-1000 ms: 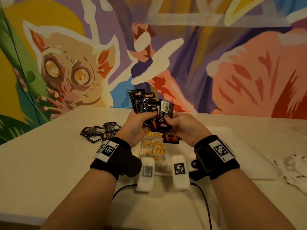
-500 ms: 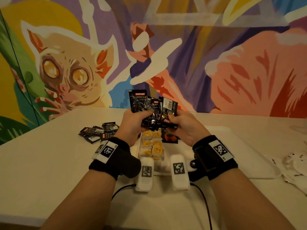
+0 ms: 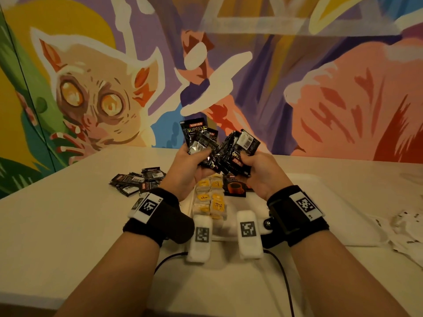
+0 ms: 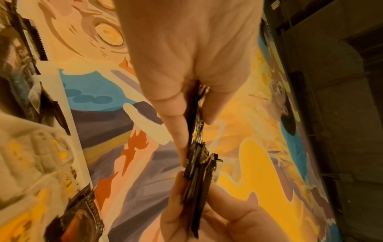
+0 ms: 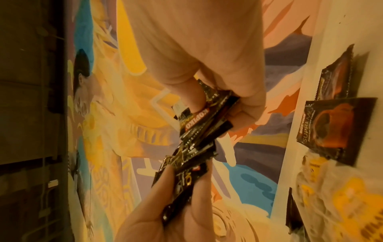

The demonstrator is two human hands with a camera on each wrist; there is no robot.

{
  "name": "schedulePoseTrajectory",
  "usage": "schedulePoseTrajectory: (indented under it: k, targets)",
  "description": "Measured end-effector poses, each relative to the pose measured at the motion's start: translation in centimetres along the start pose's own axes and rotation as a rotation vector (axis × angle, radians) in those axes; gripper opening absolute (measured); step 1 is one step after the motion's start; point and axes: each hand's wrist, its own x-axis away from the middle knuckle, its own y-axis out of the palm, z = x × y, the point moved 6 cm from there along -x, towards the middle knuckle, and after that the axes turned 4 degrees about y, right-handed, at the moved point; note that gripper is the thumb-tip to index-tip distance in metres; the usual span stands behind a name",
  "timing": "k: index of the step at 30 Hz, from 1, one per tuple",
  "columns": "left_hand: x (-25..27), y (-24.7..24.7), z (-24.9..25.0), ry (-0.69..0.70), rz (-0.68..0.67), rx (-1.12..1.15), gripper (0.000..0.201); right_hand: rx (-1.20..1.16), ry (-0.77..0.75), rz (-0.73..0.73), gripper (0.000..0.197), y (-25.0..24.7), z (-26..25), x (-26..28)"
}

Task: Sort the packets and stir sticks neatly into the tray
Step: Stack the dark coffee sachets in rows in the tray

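Note:
Both hands hold a bunch of black coffee packets [image 3: 220, 152] in the air above the white tray [image 3: 332, 193]. My left hand [image 3: 199, 157] grips the left part of the bunch, which stands upright with its labels facing me. My right hand [image 3: 248, 162] grips the right part, which is tilted and fanned out. The left wrist view shows the packets [image 4: 199, 172] edge-on, pinched between thumb and fingers. In the right wrist view the packets [image 5: 199, 131] are splayed between both hands. In the tray lie yellow tea packets [image 3: 210, 200] in two rows and one black packet [image 3: 235, 187].
A loose pile of black packets [image 3: 137, 181] lies on the table left of the tray. White crumpled papers [image 3: 409, 227] sit at the right edge. Two white marker blocks [image 3: 199, 239] with black cables stand at the tray's near side. The painted wall runs along the table's far edge.
The bunch in my hands has gone from a fairly neat upright stack to a splayed fan, with the right part tipped to the right. Both hands stay above the tray.

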Motion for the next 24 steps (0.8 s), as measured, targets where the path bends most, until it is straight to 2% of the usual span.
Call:
schedulePoseTrajectory:
  k: [4, 9, 18, 24]
  targets:
    - [-0.1, -0.6, 0.0, 0.014, 0.023, -0.163, 0.021, 0.095, -0.029, -0.087, 0.032, 0.4, -0.5, 0.4]
    - [0.0, -0.7, -0.6, -0.071, -0.025, -0.268, 0.019, 0.212, -0.1, -0.161, 0.028, 1.0, -1.1, 1.0]
    - [0.3, 0.0, -1.4, -0.161, -0.07, -0.191, 0.026, 0.252, -0.178, -0.214, 0.037, 2.3, -0.4, 1.3]
    - [0.9, 1.0, -1.4, -0.249, -0.137, 0.016, 0.057, 0.221, -0.228, -0.236, 0.04, 3.1, -0.2, 1.5]
